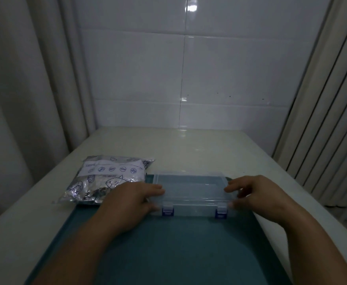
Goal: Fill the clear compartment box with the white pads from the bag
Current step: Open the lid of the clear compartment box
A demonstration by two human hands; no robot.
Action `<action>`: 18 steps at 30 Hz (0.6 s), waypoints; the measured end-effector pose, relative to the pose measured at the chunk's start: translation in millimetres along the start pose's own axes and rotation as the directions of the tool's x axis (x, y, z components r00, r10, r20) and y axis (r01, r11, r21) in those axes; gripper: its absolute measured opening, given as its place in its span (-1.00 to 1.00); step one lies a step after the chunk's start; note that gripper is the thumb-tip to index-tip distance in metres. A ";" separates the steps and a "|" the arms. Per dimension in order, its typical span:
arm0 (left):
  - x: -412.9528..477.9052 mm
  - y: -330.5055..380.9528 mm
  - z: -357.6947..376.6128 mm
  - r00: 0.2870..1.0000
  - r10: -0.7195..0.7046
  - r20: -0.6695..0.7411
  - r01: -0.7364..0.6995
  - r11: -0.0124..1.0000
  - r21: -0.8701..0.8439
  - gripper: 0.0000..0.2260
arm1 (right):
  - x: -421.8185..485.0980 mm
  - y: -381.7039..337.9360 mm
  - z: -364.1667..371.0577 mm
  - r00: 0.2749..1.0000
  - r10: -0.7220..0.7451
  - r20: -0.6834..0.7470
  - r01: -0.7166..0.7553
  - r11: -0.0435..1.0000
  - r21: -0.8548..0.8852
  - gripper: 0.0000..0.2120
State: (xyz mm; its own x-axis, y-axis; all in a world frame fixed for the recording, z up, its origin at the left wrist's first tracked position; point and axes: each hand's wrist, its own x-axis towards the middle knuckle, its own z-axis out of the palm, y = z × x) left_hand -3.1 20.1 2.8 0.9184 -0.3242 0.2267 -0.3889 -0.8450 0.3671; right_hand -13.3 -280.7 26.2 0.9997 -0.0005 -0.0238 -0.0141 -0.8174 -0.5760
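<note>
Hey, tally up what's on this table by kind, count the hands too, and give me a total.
Clear compartment box: 1
Silvery printed bag: 1
Teal mat: 1
Hands: 2, left hand and right hand, one at each end of the box
Total: 5

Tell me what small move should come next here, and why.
Probably flip up the left blue latch and the right blue latch. The clear box looks shut, with both latches down on its near edge. The left hand and right hand hold its ends, and the bag lies to its left, so nothing can go in yet.
</note>
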 end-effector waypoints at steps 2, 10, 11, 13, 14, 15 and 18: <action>0.2 0.0 2.5 0.999 0.024 -0.046 -0.026 0.998 -0.052 -0.63 | 1.8 1.7 0.7 0.998 -0.004 -0.062 0.007 0.999 0.034 -0.72; 0.6 -3.4 6.5 0.996 -0.014 -0.091 -0.005 0.977 -0.212 -0.68 | -2.2 -2.6 1.6 0.998 -0.031 -0.057 0.033 0.999 0.036 -0.67; 0.7 -3.1 6.9 0.996 -0.007 -0.094 -0.012 0.980 -0.198 -0.69 | -3.1 -3.3 2.6 0.999 -0.041 -0.025 0.040 0.999 -0.010 -0.60; 0.7 -3.3 7.8 0.994 0.006 -0.111 -0.023 0.988 -0.150 -0.70 | -3.5 -3.7 4.7 0.998 -0.041 0.038 0.044 0.995 -0.086 -0.49; 0.7 -3.5 7.8 0.993 0.007 -0.115 -0.022 0.991 -0.130 -0.70 | -3.4 -3.9 5.1 0.998 -0.027 0.053 0.032 0.994 -0.100 -0.47; 0.5 -3.4 7.6 0.992 0.005 -0.123 -0.020 0.993 -0.118 -0.71 | -2.9 -3.2 4.3 0.998 -0.010 0.060 0.016 0.995 -0.102 -0.47; 0.0 -3.5 7.4 0.985 0.003 -0.170 -0.024 0.992 -0.122 -0.74 | -2.6 0.5 0.0 0.999 -0.016 0.042 0.020 0.997 -0.074 -0.53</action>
State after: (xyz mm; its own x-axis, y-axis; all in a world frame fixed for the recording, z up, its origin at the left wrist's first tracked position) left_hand -1.2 19.9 -5.2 0.8916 -0.2498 0.3776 -0.4168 -0.7787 0.4689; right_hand -15.9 -281.1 26.0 0.9981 0.0373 -0.0488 0.0069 -0.8577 -0.5142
